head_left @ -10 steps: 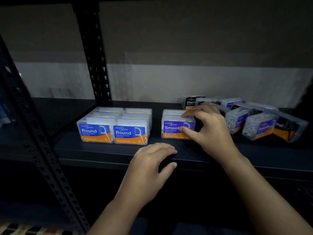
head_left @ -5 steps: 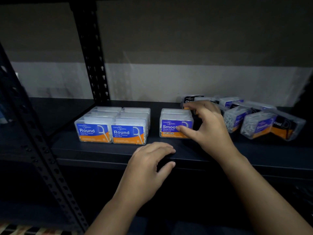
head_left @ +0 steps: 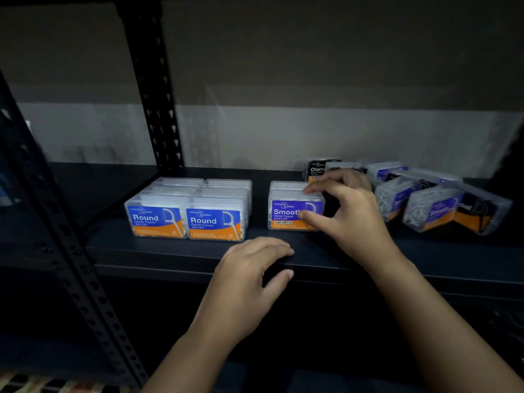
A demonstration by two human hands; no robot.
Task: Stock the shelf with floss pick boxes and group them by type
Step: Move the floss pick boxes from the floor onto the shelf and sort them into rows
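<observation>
1. Landmark: the Smooth box (head_left: 286, 214), purple-and-orange label, upright on the dark shelf (head_left: 175, 251) near its front edge, label facing out. At least one more clear box stands directly behind it.
2. Right hand (head_left: 350, 219): fingers curled over the Smooth box's right end, thumb (head_left: 309, 216) pressed on the label face, index fingertip on the top right corner. The box is pinched between them.
3. Left hand (head_left: 246, 282): in front of and below the Smooth box, fingers relaxed and lying on the shelf's front lip, thumb under the edge. It holds no box.
4. Left of the Smooth box, with a gap between: Round boxes (head_left: 187, 219), blue-and-orange labels, two side by side with more rows behind, touching each other.
5. Right of the Smooth box, behind the right hand: a loose cluster of mixed boxes (head_left: 442, 205), tilted and leaning on one another; purple and black labels are mingled.
6. Behind the Smooth box to the right: a black Charcoal box (head_left: 316, 169), upright, partly hidden by the fingers.
7. Far left of the Smooth box: perforated black upright (head_left: 153, 89) of the rack.
</observation>
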